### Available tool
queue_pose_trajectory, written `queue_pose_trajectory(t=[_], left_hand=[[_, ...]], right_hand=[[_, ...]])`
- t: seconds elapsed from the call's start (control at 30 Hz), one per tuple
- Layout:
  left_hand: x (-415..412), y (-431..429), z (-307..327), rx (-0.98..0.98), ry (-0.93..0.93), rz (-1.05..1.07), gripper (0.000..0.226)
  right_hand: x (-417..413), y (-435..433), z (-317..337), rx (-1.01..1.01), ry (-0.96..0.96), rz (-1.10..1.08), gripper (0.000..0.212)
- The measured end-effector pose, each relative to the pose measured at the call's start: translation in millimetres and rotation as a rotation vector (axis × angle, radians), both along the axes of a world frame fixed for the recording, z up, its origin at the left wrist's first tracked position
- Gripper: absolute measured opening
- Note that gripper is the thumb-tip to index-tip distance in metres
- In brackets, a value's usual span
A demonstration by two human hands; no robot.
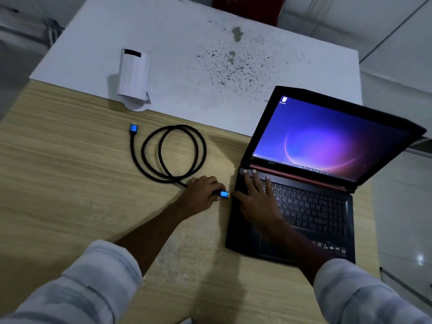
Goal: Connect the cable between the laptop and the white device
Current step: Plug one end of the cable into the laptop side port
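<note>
The left hand [203, 194] pinched the cable's [173, 153] blue plug [224, 194] just beside the open laptop's [301, 206] left edge. The right hand [257, 199] lay spread flat on its keyboard. The white device [133, 77] stood well beyond the laptop's left side.

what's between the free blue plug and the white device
Only bare wooden tabletop separates the free blue plug from the white device, seen in the head view.

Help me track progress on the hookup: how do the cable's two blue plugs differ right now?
The near plug is pinched in the left hand, aimed at the laptop edge. The far plug lies free on the table, pointing toward the white device, touching nothing. Both look unplugged, blue-shelled, on one black cable.
</note>
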State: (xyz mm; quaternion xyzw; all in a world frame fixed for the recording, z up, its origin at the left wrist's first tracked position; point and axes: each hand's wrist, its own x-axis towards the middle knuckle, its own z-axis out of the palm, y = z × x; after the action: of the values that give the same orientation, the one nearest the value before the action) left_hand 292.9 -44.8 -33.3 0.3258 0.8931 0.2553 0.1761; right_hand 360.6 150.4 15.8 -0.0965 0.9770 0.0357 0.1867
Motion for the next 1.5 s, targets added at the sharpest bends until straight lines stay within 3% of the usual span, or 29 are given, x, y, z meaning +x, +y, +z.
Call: queue_pose_trajectory(t=[0.23, 1.0, 1.5], left_hand=[[1.0, 11.5, -1.4, -0.010, 0.037, 0.071, 0.028], [-8.0, 20.5, -2.3, -0.001, -0.009, 0.152, 0.029], [-17.8, 21.4, 2.7, -0.043, -0.064, 0.031, 0.031]], right_hand=[[-0.2, 11.6, -6.2, -0.048, -0.012, -0.202, 0.060], [-12.8, 16.9, -6.1, -0.155, -0.035, -0.298, 0.046], [-17.5, 20.8, -5.9, -0.189, -0.044, -0.308, 0.048]])
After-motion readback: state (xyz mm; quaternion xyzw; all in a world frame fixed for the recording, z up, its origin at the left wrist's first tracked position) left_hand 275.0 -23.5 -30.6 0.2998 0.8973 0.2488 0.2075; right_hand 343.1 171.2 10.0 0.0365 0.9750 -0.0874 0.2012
